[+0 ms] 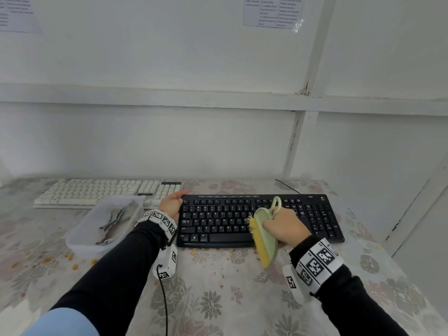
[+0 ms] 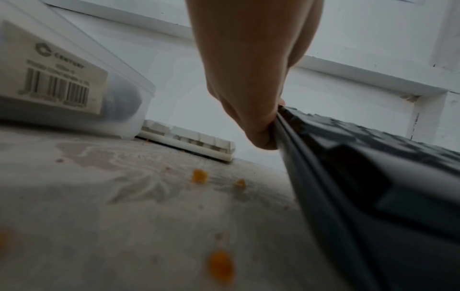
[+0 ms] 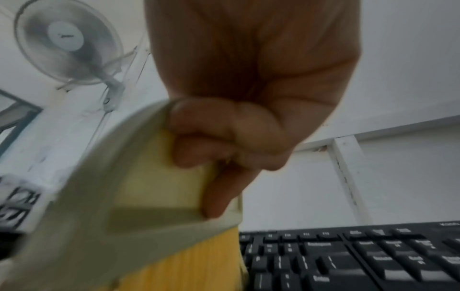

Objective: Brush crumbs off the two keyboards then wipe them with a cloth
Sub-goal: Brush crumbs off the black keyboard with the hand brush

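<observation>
The brush [image 3: 104, 226] under the right hand [image 3: 248, 98] is blurred; perhaps its bristles meet hidden keys.

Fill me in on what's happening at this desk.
A person is brushing crumbs off the black keyboard. The right hand grips a green brush with yellow bristles over its middle keys, while the left hand holds the keyboard's left end. Orange crumbs lie on the flowered tablecloth. The white keyboard sits behind a plastic tub holding a cloth.
</observation>
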Available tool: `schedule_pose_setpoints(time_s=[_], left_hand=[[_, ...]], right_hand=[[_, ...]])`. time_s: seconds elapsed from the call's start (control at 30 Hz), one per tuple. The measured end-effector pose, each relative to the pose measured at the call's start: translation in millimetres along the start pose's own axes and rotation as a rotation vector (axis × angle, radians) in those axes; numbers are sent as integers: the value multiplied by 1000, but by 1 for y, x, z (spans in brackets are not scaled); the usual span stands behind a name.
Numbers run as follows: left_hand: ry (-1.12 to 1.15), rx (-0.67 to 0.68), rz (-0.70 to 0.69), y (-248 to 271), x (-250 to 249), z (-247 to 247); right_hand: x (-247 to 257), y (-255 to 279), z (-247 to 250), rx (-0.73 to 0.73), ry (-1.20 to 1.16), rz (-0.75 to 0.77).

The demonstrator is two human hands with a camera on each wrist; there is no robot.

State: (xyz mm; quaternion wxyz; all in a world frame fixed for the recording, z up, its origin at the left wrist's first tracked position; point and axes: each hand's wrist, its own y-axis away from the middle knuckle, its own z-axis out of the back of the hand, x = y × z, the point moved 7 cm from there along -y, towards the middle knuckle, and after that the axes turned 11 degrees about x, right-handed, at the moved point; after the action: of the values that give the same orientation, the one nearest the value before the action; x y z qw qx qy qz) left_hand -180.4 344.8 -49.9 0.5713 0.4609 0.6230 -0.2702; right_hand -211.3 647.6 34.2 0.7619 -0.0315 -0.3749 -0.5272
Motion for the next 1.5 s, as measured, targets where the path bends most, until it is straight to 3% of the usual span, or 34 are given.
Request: schedule_pose_setpoints(time_s=[0.2,0.37,0.53,0.73,0.93,1.1,1.3,1.5], left_hand=[[-39,9,36,-1,1,3],[-46,20,47,-1,1,3],[-41,16,33,0,0,2],[-51,16,40,-2,1,4],[-10,18,37,3,-2,-3],[34,3,31,4,-2,-4],[26,5,26,5,-3,-4],[12,0,33,2,-1,-2]], right_hand=[[20,-6,44,-332,-1,139],[-2,-17,26,-183,78,34],[-14,-3,8,-16,-34,-23],[21,-4,28,-234,-33,154],[31,-16,0,-175,38,151],[17,3,-8,-4,74,70],[37,-5,18,-290,-63,219],[22,-17,-9,-97,52,164]])
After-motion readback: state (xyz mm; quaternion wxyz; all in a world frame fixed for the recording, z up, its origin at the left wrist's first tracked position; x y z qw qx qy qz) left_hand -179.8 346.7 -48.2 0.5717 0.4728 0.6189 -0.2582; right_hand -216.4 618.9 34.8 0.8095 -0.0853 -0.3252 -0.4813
